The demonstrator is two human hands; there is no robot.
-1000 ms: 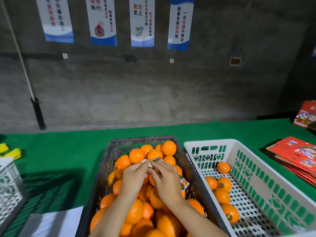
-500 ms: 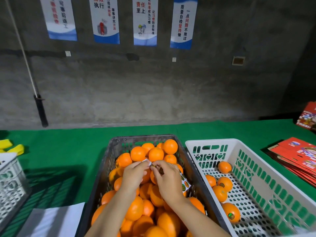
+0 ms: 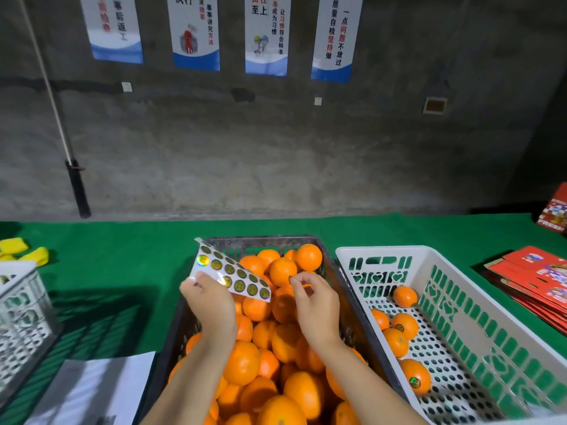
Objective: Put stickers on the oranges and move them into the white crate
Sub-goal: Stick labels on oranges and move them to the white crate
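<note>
A dark crate (image 3: 346,289) in front of me is heaped with oranges (image 3: 282,271). My left hand (image 3: 211,302) holds up a white sticker sheet (image 3: 233,276) with rows of round stickers, raised over the crate's left side. My right hand (image 3: 316,305) hovers above the oranges, its thumb and forefinger pinched on a small dark sticker (image 3: 291,278). To the right stands the white crate (image 3: 435,259), with several stickered oranges (image 3: 415,377) along its left side.
Green cloth covers the table (image 3: 122,256). A white perforated crate (image 3: 21,305) stands at the left, with yellow items (image 3: 24,251) behind it and white paper (image 3: 89,391) in front. Red cartons (image 3: 537,280) are stacked at the right. A grey wall with posters rises behind.
My hands, which were together over the oranges, have parted. The left hand has lifted the sticker sheet up and to the left; the right hand has pulled away with a sticker.
</note>
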